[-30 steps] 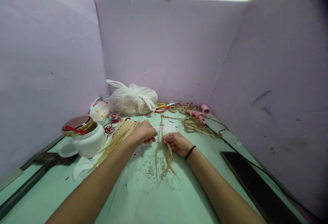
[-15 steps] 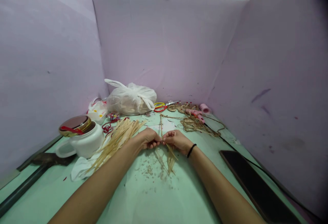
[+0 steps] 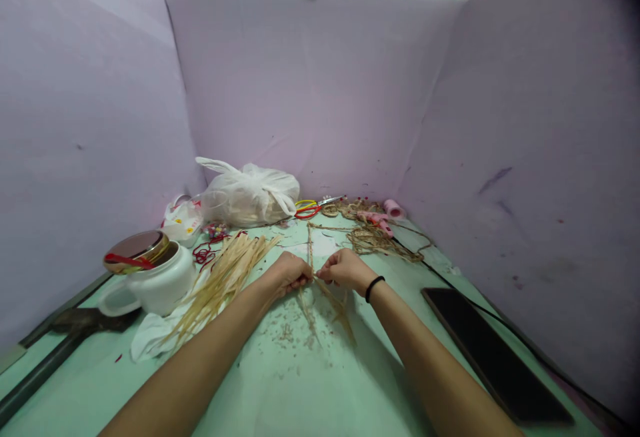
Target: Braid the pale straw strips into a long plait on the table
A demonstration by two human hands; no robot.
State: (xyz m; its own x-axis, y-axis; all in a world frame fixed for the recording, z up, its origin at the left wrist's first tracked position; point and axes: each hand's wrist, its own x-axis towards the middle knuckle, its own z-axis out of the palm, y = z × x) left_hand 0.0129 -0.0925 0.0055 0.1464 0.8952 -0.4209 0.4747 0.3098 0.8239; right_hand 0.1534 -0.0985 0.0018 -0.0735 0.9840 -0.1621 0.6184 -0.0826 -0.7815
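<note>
At the middle of the table my left hand point(image 3: 291, 273) is closed in a pinch on the near end of a thin braided cord point(image 3: 310, 245). Loose straw-coloured fibres point(image 3: 341, 314) hang from that end toward me. Close on its right, my right hand point(image 3: 345, 270), with a black band at the wrist, has thumb and forefinger pinched at the same spot, by the fibres; exactly what sits between those fingertips is too small to make out. A bundle of pale straw strips point(image 3: 227, 277) lies left of my left hand on a white cloth point(image 3: 150, 337).
Left stand a white mug point(image 3: 163, 284) with a round gold-rimmed lid and a hammer point(image 3: 75, 330). Behind are a white plastic bag point(image 3: 250, 194), scissors point(image 3: 313, 208), a pink glue gun point(image 3: 376, 220) and tangled twine point(image 3: 373, 240). A dark flat slab point(image 3: 493, 350) lies right, beside a cable.
My right hand's fingers have shifted and its back has lifted slightly, while the hanging fibres have swung a little to the right. The view has also turned slightly. My left hand keeps its pinch.
</note>
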